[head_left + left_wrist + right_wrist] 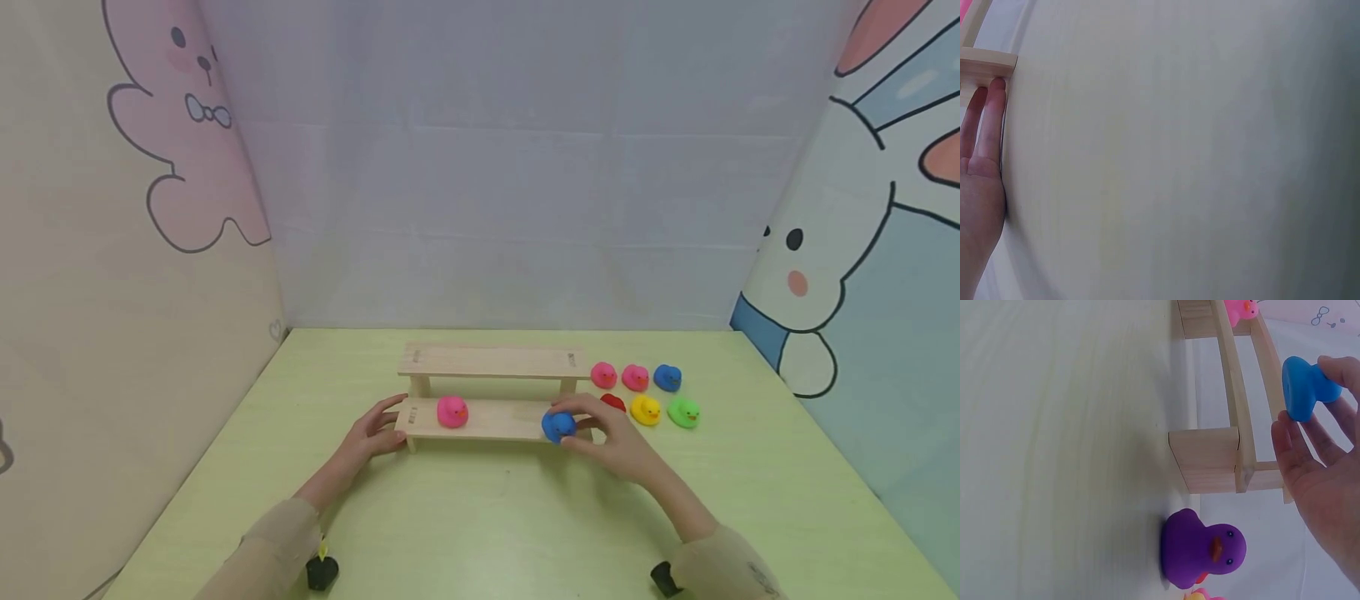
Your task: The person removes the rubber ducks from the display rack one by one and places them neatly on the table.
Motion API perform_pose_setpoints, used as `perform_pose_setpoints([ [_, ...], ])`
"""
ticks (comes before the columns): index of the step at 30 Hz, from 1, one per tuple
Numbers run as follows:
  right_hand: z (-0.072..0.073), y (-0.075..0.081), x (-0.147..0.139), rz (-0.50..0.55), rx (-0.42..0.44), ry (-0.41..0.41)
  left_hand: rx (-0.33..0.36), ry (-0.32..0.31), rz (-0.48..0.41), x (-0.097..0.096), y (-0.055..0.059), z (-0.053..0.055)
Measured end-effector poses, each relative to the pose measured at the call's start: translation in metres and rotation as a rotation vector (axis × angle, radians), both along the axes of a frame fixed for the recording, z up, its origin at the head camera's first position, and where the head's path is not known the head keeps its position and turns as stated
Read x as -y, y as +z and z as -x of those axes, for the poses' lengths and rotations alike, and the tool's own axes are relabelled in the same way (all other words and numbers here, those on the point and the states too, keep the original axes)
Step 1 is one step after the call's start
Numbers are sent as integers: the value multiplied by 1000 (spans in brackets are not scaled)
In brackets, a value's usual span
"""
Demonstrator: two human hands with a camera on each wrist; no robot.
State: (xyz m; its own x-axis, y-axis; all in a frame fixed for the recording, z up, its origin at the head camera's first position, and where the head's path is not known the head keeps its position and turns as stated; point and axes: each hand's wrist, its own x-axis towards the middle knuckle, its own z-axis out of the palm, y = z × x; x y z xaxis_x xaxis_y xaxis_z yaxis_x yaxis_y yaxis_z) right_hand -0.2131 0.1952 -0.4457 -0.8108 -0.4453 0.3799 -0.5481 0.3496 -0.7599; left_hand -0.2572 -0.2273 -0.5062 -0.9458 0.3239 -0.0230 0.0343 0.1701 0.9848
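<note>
A two-step wooden rack (495, 361) stands on the table, with a pink rubber duck (452, 412) on the left part of its lower step (498, 421). My left hand (370, 433) touches the left end of that step; in the left wrist view its straight fingertips (997, 84) meet the wood. Over the right end of the lower step, my right hand (617, 442) pinches a blue rubber duck (558, 427) between thumb and fingers. The right wrist view shows this blue duck (1300, 389) tilted, held apart from the wood.
Right of the rack are two pink ducks (635, 377), another blue duck (667, 377), a yellow duck (646, 409), a green duck (684, 412) and a partly hidden red duck (613, 402). A purple duck (1200, 550) sits beside the rack, hidden in the head view.
</note>
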Motion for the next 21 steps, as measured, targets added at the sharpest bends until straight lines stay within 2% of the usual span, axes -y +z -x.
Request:
perform_pose_setpoints([
  [6,-4,-3,-11,-2,-7,-8,14,1,-15,1,-1,-1],
  [13,-6,-1,-19,-21,1,-25,-11,-5,-27,0,0,-2],
  [21,-8,2,-26,-15,-9,-16,14,6,-16,0,1,-1],
])
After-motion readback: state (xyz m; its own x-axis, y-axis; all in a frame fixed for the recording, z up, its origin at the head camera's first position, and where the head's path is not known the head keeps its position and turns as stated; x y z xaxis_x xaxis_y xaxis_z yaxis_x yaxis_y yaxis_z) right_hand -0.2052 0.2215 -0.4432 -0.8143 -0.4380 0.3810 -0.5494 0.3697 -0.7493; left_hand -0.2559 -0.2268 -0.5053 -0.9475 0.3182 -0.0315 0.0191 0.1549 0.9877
